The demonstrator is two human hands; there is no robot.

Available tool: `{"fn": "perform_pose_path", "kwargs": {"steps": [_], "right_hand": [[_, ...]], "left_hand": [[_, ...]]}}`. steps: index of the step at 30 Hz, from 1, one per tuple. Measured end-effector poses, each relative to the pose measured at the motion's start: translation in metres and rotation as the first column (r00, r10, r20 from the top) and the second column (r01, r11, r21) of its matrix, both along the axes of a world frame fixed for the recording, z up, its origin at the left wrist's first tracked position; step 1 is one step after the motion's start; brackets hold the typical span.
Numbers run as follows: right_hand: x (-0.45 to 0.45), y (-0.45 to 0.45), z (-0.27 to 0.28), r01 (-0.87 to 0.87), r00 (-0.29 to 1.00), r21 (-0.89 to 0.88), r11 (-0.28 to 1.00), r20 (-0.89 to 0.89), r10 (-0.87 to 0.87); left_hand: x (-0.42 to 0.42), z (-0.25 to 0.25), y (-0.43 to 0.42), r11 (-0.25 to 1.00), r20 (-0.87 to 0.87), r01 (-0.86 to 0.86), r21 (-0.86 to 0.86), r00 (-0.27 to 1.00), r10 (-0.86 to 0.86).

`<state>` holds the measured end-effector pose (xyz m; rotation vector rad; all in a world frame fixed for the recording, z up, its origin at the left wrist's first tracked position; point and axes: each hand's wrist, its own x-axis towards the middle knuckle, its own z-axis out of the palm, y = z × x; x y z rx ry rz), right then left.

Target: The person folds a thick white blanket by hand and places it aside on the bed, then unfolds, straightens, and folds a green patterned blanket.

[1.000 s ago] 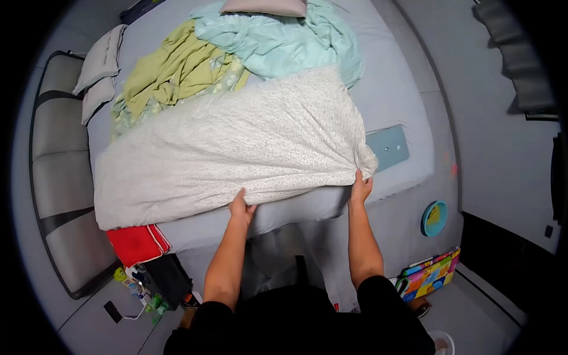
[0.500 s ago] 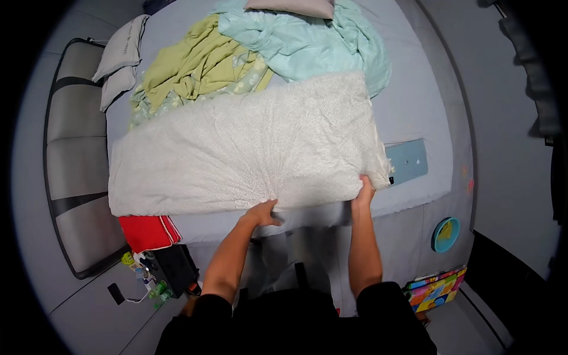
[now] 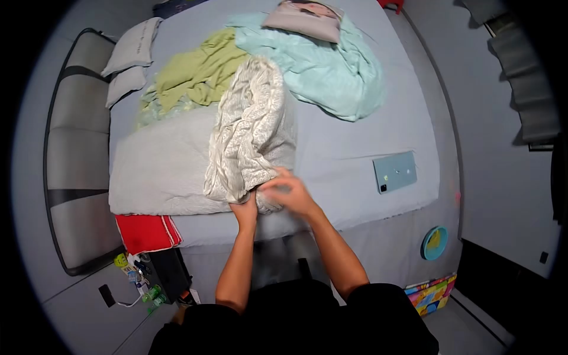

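A whitish patterned quilt (image 3: 171,160) lies along the near side of the bed, its right part doubled over to the left in a bunched, wrinkled fold (image 3: 251,130). At the near end of that fold is my left hand (image 3: 244,212), gripping the cloth, its fingers mostly hidden by it. Just right of it my right hand (image 3: 291,192) is bent over the quilt's near edge, somewhat blurred, with thumb and fingers apart. A blue-grey tablet (image 3: 395,171) rests on the sheet to the right.
Behind the quilt lie a green blanket (image 3: 201,71), a light-blue blanket (image 3: 337,77) and a printed pillow (image 3: 305,21). White pillows (image 3: 133,47) sit by the grey headboard (image 3: 80,148). A red cloth (image 3: 145,232), a black cabinet (image 3: 168,275) and a blue basin (image 3: 434,243) are near the bed's front.
The quilt's right part has been folded over to the left, uncovering sheet around the tablet. My right hand has moved left, close to my left hand, which has shifted slightly left.
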<state>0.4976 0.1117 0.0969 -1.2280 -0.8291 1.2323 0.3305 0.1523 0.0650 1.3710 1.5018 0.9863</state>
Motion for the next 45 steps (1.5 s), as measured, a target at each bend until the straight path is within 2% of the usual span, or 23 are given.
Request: {"fn": "perform_pose_path", "kwargs": {"steps": [1, 2, 3, 4, 5, 6, 7, 8, 9, 12, 15, 21, 22, 25, 26, 28, 31, 32, 36, 39, 42, 45], "right_hand": [[0.002, 0.006, -0.016, 0.027, 0.935, -0.083, 0.996, -0.349, -0.055], [0.004, 0.013, -0.004, 0.168, 0.911, -0.225, 0.96, -0.336, -0.239], [0.004, 0.017, 0.01, 0.298, 0.863, -0.363, 0.883, -0.294, -0.412], [0.0, 0.016, 0.0, 0.302, 0.855, -0.378, 0.875, -0.298, -0.424], [-0.007, 0.016, -0.025, 0.307, 0.847, -0.392, 0.867, -0.303, -0.437], [-0.011, 0.017, -0.052, 0.31, 0.839, -0.401, 0.862, -0.311, -0.447], [-0.013, 0.01, -0.079, 0.358, 0.818, -0.367, 0.859, -0.32, -0.478], [-0.003, 0.003, -0.069, 0.346, 0.76, -0.366, 0.864, -0.43, -0.487], [0.007, -0.004, -0.059, 0.335, 0.69, -0.368, 0.867, -0.531, -0.492], [0.05, -0.023, -0.029, 0.457, 0.557, -0.299, 0.838, -0.638, -0.532], [0.096, -0.046, -0.005, 0.588, 0.496, -0.227, 0.777, -0.657, -0.568], [0.137, -0.136, 0.021, 0.76, 0.414, -0.191, 0.621, -0.594, -0.689], [0.138, -0.148, 0.022, 0.777, 0.4, -0.194, 0.598, -0.581, -0.708], [0.138, -0.17, 0.02, 0.809, 0.369, -0.199, 0.553, -0.561, -0.741], [0.134, -0.172, 0.019, 0.816, 0.36, -0.199, 0.542, -0.559, -0.747], [0.127, -0.166, 0.015, 0.809, 0.373, -0.2, 0.553, -0.552, -0.746], [0.104, -0.14, 0.012, 0.791, 0.41, -0.184, 0.583, -0.547, -0.73], [0.094, -0.131, 0.013, 0.787, 0.421, -0.177, 0.591, -0.546, -0.724], [0.043, -0.089, 0.028, 0.756, 0.498, -0.146, 0.638, -0.503, -0.706], [-0.005, -0.048, 0.046, 0.739, 0.56, -0.099, 0.667, -0.462, -0.688], [-0.067, 0.004, 0.068, 0.715, 0.636, -0.048, 0.698, -0.369, -0.677], [-0.146, 0.075, 0.091, 0.661, 0.727, 0.002, 0.751, -0.249, -0.639]], "left_hand": [[-0.006, -0.004, 0.01, 0.995, 0.024, -0.08, 0.059, 0.997, 0.078], [-0.007, 0.016, 0.012, 0.999, -0.005, 0.011, -0.03, 1.0, -0.011], [-0.004, 0.012, 0.012, 0.999, -0.069, 0.018, -0.039, 0.997, -0.021], [0.004, 0.024, 0.012, 0.98, -0.07, 0.17, 0.104, 0.984, -0.164], [0.018, 0.035, 0.011, 0.946, -0.076, 0.284, 0.155, 0.958, -0.275], [0.032, 0.052, 0.008, 0.904, 0.01, 0.428, -0.023, 0.904, -0.427], [0.046, 0.04, 0.003, 0.869, -0.104, 0.494, 0.029, 0.866, -0.489], [0.066, 0.077, -0.002, 0.801, -0.111, 0.536, 0.266, 0.843, -0.527], [0.081, 0.097, -0.005, 0.738, -0.156, 0.59, 0.328, 0.804, -0.574], [0.122, 0.137, -0.023, 0.668, -0.112, 0.628, 0.399, 0.757, -0.644], [0.15, 0.163, -0.038, 0.599, -0.107, 0.669, 0.44, 0.701, -0.705], [0.179, 0.206, -0.082, 0.448, -0.14, 0.825, 0.345, 0.517, -0.844], [0.181, 0.2, -0.094, 0.456, -0.032, 0.8, 0.39, 0.507, -0.861], [0.181, 0.17, -0.127, 0.561, 0.204, 0.753, 0.344, 0.523, -0.828], [0.175, 0.154, -0.133, 0.517, 0.158, 0.83, 0.209, 0.493, -0.856], [0.161, 0.115, -0.138, 0.43, 0.083, 0.898, -0.093, 0.437, -0.896], [0.13, 0.069, -0.13, 0.52, 0.032, 0.824, -0.226, 0.54, -0.841], [0.117, 0.06, -0.122, 0.562, 0.041, 0.814, -0.143, 0.573, -0.819], [0.066, 0.073, -0.081, 0.586, 0.107, 0.804, 0.105, 0.576, -0.81], [0.008, 0.091, -0.042, 0.648, 0.092, 0.741, 0.176, 0.643, -0.76], [-0.065, 0.114, 0.014, 0.681, 0.156, 0.7, 0.215, 0.664, -0.731], [-0.153, 0.151, 0.072, 0.741, 0.224, 0.658, 0.134, 0.708, -0.67]]}}
